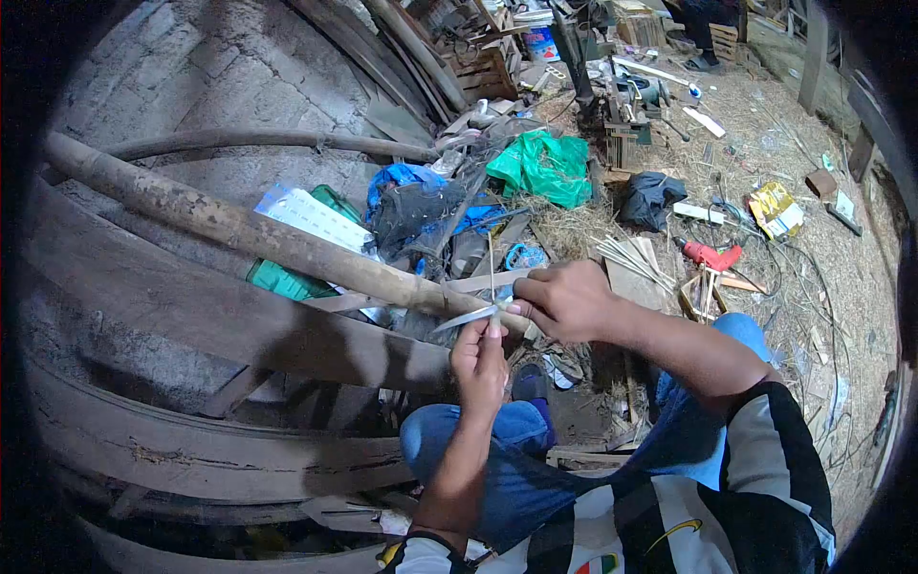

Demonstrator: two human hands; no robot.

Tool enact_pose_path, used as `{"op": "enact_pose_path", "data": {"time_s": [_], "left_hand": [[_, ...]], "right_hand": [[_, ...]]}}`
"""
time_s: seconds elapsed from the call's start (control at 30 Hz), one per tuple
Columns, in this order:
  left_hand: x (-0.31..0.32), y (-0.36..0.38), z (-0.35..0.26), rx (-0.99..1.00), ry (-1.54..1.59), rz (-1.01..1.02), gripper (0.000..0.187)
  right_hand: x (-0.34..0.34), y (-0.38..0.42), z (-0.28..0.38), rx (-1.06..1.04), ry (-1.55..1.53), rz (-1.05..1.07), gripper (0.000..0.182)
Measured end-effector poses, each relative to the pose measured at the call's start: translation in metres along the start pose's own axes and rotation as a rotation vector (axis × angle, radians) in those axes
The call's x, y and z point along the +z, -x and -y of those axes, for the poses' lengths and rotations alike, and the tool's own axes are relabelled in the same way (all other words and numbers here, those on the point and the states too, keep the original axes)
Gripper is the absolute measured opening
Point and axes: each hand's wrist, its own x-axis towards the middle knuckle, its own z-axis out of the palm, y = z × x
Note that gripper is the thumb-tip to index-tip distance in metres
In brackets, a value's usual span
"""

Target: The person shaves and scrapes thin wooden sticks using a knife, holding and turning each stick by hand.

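My right hand (566, 300) is closed around a knife, its handle hidden in the fingers. The knife's blade (463, 320) points left and lies across a thin wooden stick (491, 263). My left hand (480, 364) pinches the lower part of that stick just below the blade, thumb along it. The stick stands roughly upright, its far end reaching past both hands. Right behind the hands runs a thick bamboo pole (258, 232), its near end overlapped by the blade and fingers.
Wooden planks (220, 445) lie along the left. A green plastic bag (543, 167), a black bag (651, 199), a bundle of thin sticks (635, 262) and a red power drill (710, 255) with its cord lie ahead on the littered ground. Another person's foot (703, 64) shows far back.
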Motion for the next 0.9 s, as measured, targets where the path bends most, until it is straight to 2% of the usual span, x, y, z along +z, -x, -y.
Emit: {"op": "enact_pose_path", "data": {"time_s": [0.17, 0.23, 0.33, 0.37, 0.43, 0.5, 0.57, 0.6, 0.67, 0.73, 0.83, 0.9], "left_hand": [[-0.006, 0.000, 0.003, -0.051, 0.036, 0.030, 0.021], [-0.010, 0.005, 0.007, -0.110, 0.063, 0.073, 0.022], [-0.010, 0.006, 0.009, -0.114, 0.045, 0.070, 0.022], [-0.010, 0.006, 0.008, -0.112, 0.049, 0.066, 0.022], [-0.008, 0.004, 0.006, -0.110, 0.016, 0.030, 0.021], [-0.006, 0.003, 0.010, -0.066, -0.037, 0.011, 0.019], [-0.003, -0.002, 0.020, -0.019, -0.095, -0.008, 0.018], [0.001, -0.006, 0.027, 0.143, -0.087, -0.016, 0.017], [-0.002, -0.006, 0.032, 0.306, -0.079, -0.023, 0.016], [-0.009, 0.002, 0.019, 0.021, -0.111, 0.018, 0.018], [-0.014, 0.000, 0.025, 0.019, -0.168, 0.020, 0.016], [-0.015, -0.003, 0.028, -0.002, -0.182, 0.023, 0.016]], "right_hand": [[0.002, -0.006, -0.033, 0.080, 0.105, -0.015, 0.029], [-0.007, -0.013, -0.056, 0.328, 0.183, -0.034, 0.031], [-0.020, -0.017, -0.072, 0.369, 0.199, 0.013, 0.032], [-0.019, -0.016, -0.067, 0.364, 0.202, 0.016, 0.032], [-0.013, -0.009, -0.041, 0.234, 0.060, -0.112, 0.033], [-0.003, -0.003, -0.025, 0.177, 0.058, -0.098, 0.032], [0.000, 0.000, -0.008, 0.058, 0.017, 0.017, 0.031], [0.001, 0.001, -0.004, 0.058, 0.015, 0.016, 0.031], [0.003, 0.002, -0.001, 0.030, 0.001, 0.078, 0.030], [0.001, -0.002, -0.012, 0.083, 0.050, 0.046, 0.027], [0.002, -0.009, -0.043, 0.153, 0.128, 0.016, 0.027], [0.006, -0.010, -0.056, 0.217, 0.171, 0.053, 0.035]]}}
